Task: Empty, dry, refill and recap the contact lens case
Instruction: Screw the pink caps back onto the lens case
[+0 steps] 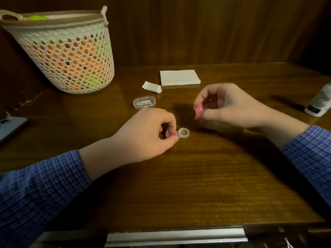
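On the wooden desk [197,167], left hand [143,136] pinches the half-hidden lens case [182,133]; right hand [227,106] pinches a pink cap [198,111].

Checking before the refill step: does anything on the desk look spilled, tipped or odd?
No spill visible. The white solution bottle lies tipped at the desk's right edge, and a crumpled white tissue sits loose beside the folded napkin stack.

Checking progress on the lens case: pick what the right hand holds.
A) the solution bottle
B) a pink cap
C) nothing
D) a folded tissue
B: the right hand pinches a pink cap, lifted off the table, apart from the lens case.
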`<move>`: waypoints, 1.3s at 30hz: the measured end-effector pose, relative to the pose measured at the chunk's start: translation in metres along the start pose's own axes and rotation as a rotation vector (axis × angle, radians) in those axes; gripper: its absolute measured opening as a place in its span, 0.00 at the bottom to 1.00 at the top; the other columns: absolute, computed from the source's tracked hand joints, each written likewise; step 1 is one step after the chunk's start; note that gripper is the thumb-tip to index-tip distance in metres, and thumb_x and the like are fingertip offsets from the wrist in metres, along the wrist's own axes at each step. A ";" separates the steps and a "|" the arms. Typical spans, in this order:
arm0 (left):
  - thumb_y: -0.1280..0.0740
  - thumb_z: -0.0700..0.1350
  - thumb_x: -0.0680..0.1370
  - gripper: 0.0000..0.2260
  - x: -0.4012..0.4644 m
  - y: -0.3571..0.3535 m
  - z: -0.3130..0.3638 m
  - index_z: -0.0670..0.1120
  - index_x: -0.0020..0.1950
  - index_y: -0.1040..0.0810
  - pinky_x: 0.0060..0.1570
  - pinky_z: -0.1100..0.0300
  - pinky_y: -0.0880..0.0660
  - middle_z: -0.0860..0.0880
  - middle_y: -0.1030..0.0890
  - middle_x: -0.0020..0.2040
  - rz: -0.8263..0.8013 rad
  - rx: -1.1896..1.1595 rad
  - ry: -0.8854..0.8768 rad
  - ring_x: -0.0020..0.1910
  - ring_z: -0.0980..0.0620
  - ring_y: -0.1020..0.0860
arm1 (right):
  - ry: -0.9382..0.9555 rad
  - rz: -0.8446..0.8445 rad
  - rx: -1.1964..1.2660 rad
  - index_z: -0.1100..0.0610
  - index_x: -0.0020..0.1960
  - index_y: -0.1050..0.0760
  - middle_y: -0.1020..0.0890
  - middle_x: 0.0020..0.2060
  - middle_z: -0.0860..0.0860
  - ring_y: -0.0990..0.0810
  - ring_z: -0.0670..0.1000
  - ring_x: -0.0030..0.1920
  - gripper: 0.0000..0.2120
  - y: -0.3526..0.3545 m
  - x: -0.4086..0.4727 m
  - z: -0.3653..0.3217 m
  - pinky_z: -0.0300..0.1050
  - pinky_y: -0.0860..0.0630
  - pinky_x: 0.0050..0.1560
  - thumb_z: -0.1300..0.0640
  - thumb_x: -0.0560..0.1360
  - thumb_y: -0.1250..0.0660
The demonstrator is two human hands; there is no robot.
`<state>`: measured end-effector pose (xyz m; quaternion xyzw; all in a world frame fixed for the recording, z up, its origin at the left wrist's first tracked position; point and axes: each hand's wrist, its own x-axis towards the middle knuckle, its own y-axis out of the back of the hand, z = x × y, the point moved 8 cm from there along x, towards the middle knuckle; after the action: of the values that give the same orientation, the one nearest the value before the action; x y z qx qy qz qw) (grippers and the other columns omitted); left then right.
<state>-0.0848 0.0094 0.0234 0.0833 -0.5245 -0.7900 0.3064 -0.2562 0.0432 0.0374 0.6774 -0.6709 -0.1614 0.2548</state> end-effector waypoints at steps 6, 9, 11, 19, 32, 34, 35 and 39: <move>0.26 0.48 0.76 0.03 -0.001 -0.003 0.000 0.52 0.48 0.18 0.39 0.67 0.26 0.57 0.20 0.43 0.037 -0.038 -0.058 0.42 0.56 0.22 | 0.002 0.064 0.220 0.62 0.49 0.18 0.12 0.47 0.57 0.13 0.54 0.51 0.06 -0.006 -0.004 0.011 0.46 0.16 0.53 0.68 0.73 0.25; 0.27 0.48 0.76 0.03 -0.002 -0.001 0.004 0.51 0.48 0.17 0.41 0.63 0.23 0.57 0.19 0.43 0.051 -0.028 -0.098 0.42 0.57 0.22 | 0.051 -0.012 0.115 0.60 0.46 0.17 0.12 0.48 0.51 0.13 0.49 0.52 0.05 -0.018 -0.006 0.007 0.41 0.19 0.56 0.63 0.72 0.23; 0.28 0.48 0.75 0.04 -0.002 -0.001 0.004 0.51 0.49 0.17 0.40 0.59 0.23 0.57 0.19 0.43 0.051 -0.018 -0.110 0.42 0.56 0.21 | 0.092 -0.039 0.035 0.58 0.45 0.16 0.12 0.48 0.48 0.14 0.45 0.53 0.05 -0.025 -0.008 0.003 0.38 0.20 0.57 0.61 0.71 0.22; 0.30 0.50 0.74 0.07 -0.002 0.002 0.006 0.51 0.49 0.16 0.43 0.65 0.24 0.58 0.18 0.43 0.044 -0.024 -0.136 0.44 0.58 0.21 | 0.113 -0.061 -0.046 0.54 0.43 0.14 0.12 0.48 0.43 0.15 0.42 0.53 0.03 -0.036 -0.010 0.000 0.39 0.21 0.60 0.56 0.71 0.20; 0.29 0.49 0.75 0.07 -0.003 0.003 0.002 0.50 0.50 0.15 0.43 0.66 0.24 0.58 0.17 0.44 0.049 -0.054 -0.144 0.45 0.58 0.20 | 0.100 -0.071 -0.120 0.51 0.49 0.14 0.13 0.48 0.45 0.15 0.47 0.52 0.08 -0.039 -0.010 -0.002 0.47 0.19 0.58 0.58 0.71 0.21; 0.29 0.50 0.74 0.08 -0.003 0.003 0.001 0.51 0.51 0.15 0.43 0.64 0.23 0.58 0.17 0.45 0.048 -0.057 -0.143 0.45 0.58 0.20 | 0.098 -0.077 -0.130 0.50 0.50 0.14 0.13 0.48 0.44 0.16 0.46 0.52 0.08 -0.040 -0.011 -0.002 0.47 0.19 0.57 0.58 0.72 0.21; 0.29 0.50 0.75 0.08 -0.003 0.002 0.001 0.51 0.51 0.15 0.43 0.63 0.23 0.58 0.17 0.45 0.048 -0.056 -0.144 0.45 0.58 0.20 | 0.098 -0.078 -0.135 0.50 0.50 0.14 0.13 0.48 0.44 0.16 0.46 0.51 0.08 -0.040 -0.011 -0.002 0.46 0.19 0.57 0.58 0.72 0.21; 0.29 0.50 0.75 0.08 -0.004 0.003 0.000 0.51 0.51 0.15 0.43 0.60 0.22 0.58 0.17 0.45 0.050 -0.059 -0.142 0.45 0.57 0.20 | 0.098 -0.081 -0.146 0.50 0.50 0.14 0.14 0.47 0.44 0.16 0.46 0.51 0.08 -0.041 -0.011 -0.003 0.45 0.19 0.57 0.58 0.72 0.22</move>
<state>-0.0809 0.0109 0.0253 0.0049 -0.5234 -0.8010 0.2905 -0.2215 0.0532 0.0154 0.6906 -0.6163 -0.1867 0.3293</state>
